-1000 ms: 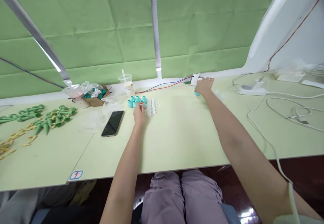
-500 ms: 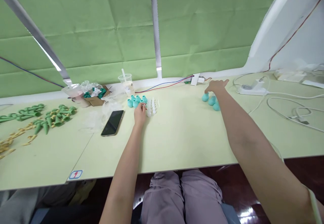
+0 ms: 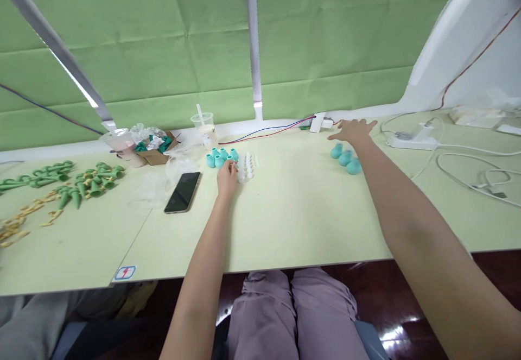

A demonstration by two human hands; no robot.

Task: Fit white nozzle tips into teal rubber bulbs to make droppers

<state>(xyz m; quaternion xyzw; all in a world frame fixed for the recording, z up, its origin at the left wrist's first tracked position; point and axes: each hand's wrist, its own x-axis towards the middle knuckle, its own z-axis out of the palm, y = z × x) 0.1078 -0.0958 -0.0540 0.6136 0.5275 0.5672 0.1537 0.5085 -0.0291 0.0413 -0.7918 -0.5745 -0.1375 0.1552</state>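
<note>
On the table stands a cluster of small teal rubber bulbs (image 3: 218, 162) with open necks. My left hand (image 3: 226, 180) is at the cluster's front right, its fingers closed around the nearest teal bulb (image 3: 230, 158), whose body is mostly hidden. Just right of those fingers are rows of small whitish translucent pieces (image 3: 249, 167). Farther right, three teal bulbs (image 3: 345, 158) sit in a slanting row. Over and just behind them is my right hand (image 3: 352, 131), its fingers spread and nothing seen in them.
A phone (image 3: 183, 192) lies left of my left arm. Behind it are crumpled clear plastic (image 3: 179, 164), a drink cup with a straw (image 3: 204, 131) and a cardboard box (image 3: 154, 156). Green cone-shaped pieces (image 3: 95, 186) lie at far left. A power strip (image 3: 415, 140) and white cables are right.
My right hand has lifted back a little from the three bulbs, and its fingers have spread. My left hand stays at the cluster. The whole view has shifted slightly.
</note>
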